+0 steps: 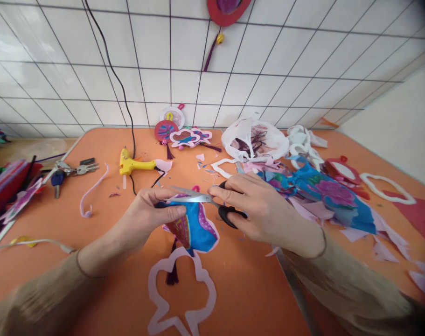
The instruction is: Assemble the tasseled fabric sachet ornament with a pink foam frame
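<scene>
My left hand (pixel 151 212) pinches the upper left edge of a blue and purple fabric cutout (pixel 200 228) with a pale pink border, held above the table. In my right hand (pixel 259 205) are black-handled scissors (pixel 229 214), my fingers in the loops. Their silver blades lie across the cutout's top edge, slightly apart, near my left fingers. Behind the blades a bright pink loop (pixel 196 189) shows. A dark purple tassel (pixel 172 273) hangs below the cutout. Nearer me lies a pale pink cloud-shaped paper frame (pixel 209 291) on the orange table (pixel 117 294).
A yellow glue gun (pixel 138 164) with a black cord lies at the left, beside keys (pixel 82 168). Finished ornaments (pixel 166 133) rest against the tiled wall. A white plastic bag (pixel 264 140) stands at the back; blue floral fabric (pixel 334 196) and pink scraps cover the right side.
</scene>
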`<state>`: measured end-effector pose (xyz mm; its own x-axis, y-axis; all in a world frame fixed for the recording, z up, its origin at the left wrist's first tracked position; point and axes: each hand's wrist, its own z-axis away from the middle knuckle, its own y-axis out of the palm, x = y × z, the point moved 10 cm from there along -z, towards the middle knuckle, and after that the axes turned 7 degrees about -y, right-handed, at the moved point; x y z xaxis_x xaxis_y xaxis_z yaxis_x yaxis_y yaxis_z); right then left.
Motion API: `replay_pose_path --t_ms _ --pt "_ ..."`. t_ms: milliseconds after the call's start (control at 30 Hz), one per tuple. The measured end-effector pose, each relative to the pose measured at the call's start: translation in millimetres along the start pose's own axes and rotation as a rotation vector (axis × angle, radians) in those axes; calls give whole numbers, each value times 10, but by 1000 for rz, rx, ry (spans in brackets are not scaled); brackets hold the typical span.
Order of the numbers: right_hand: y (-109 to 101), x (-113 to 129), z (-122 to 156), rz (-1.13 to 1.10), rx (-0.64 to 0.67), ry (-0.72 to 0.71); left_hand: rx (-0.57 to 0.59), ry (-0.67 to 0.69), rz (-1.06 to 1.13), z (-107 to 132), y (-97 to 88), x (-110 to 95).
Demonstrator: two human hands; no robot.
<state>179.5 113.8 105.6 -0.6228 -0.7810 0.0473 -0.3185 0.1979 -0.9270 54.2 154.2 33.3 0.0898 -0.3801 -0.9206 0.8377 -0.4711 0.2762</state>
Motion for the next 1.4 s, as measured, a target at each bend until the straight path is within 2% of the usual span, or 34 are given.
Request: replay_pose_path --t_ms 400,833,1033,1267,1400 --pt "-14 44 -3 -18 -58 -59 -16 -24 -17 -2 -17 28" --pt "43 1 19 -41 -7 -8 14 -49 0 7 47 22" --pt "19 32 14 -19 -13 -37 10 -79 7 9 39 50" --pt "19 -20 -5 -52 4 36 12 -47 -41 2 25 63" --pt "5 -1 -6 -50 -25 11 -21 -14 -42 8 7 33"
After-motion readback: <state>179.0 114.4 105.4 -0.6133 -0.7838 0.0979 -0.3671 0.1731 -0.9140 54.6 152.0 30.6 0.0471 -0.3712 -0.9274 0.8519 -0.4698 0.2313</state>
